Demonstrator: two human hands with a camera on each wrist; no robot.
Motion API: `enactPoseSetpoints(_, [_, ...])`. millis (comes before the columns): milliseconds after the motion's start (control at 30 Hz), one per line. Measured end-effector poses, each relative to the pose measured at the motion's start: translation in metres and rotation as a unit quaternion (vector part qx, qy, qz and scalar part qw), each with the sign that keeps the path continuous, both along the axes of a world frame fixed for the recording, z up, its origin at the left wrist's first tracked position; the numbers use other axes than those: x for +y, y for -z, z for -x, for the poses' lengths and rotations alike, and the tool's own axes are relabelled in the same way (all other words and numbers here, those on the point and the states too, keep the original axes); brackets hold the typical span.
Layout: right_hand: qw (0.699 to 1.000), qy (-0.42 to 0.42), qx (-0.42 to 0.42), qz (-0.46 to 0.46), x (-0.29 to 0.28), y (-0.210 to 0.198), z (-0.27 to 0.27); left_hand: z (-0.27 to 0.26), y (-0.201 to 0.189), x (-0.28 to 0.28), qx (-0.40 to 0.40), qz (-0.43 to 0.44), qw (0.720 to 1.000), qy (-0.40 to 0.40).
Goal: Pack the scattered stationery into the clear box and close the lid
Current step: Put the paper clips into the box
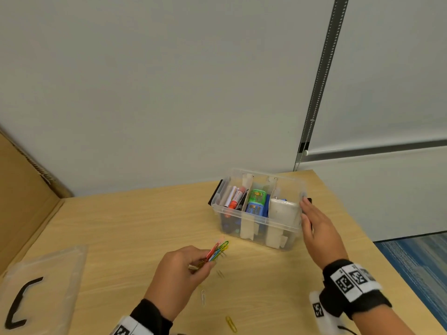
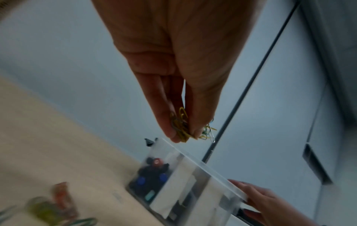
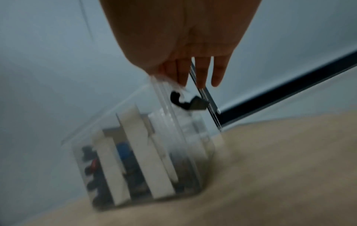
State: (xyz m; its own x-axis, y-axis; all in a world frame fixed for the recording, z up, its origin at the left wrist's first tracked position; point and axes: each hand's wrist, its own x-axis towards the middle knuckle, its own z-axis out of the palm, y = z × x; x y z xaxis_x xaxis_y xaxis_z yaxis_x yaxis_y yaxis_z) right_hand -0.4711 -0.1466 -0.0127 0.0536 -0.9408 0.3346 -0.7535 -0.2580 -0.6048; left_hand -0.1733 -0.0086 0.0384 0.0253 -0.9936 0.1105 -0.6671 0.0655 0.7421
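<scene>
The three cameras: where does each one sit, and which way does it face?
Head: worn high, faces down at the wooden table; both hands and wristbands show.
Left wrist: looks along the left hand pinching coloured paper clips.
Right wrist: looks along the open right hand.
All share the clear plastic box.

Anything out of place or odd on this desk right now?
A few paper clips lie loose on the table near the left hand, which pinches a colourful bunch of clips. The lid lies apart at the left; the clear box is open. Otherwise nothing stands out.
</scene>
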Motion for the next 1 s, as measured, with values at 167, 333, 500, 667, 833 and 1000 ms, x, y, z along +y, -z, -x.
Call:
enactPoseSetpoints(167, [0.993,0.003,-0.115,0.030,0.001,0.015,-0.008,0.062,-0.034,-0.056,-0.111,0.034,0.990,0.074])
enactPoseSetpoints(333, [0.995,-0.001,-0.088,0.040,-0.001,0.020,-0.005,0.132,-0.056,-0.126,-0.281,-0.023,0.955,0.091])
enactPoseSetpoints(500, [0.996,-0.006,-0.077,0.042,-0.001,0.023,-0.004,0.174,-0.060,-0.157,-0.398,-0.094,0.899,0.156])
enactPoseSetpoints(667, [0.996,0.010,-0.086,0.034,0.001,0.022,-0.008,0.175,-0.046,-0.178,-0.405,-0.168,0.878,0.191])
enactPoseSetpoints(833, [0.996,0.015,-0.078,0.043,0.003,0.019,-0.009,0.159,-0.043,-0.179,-0.366,-0.136,0.897,0.208])
enactPoseSetpoints(1000, [0.998,0.034,-0.029,0.041,0.003,0.017,-0.009,0.116,-0.050,-0.144,-0.230,-0.028,0.957,0.173])
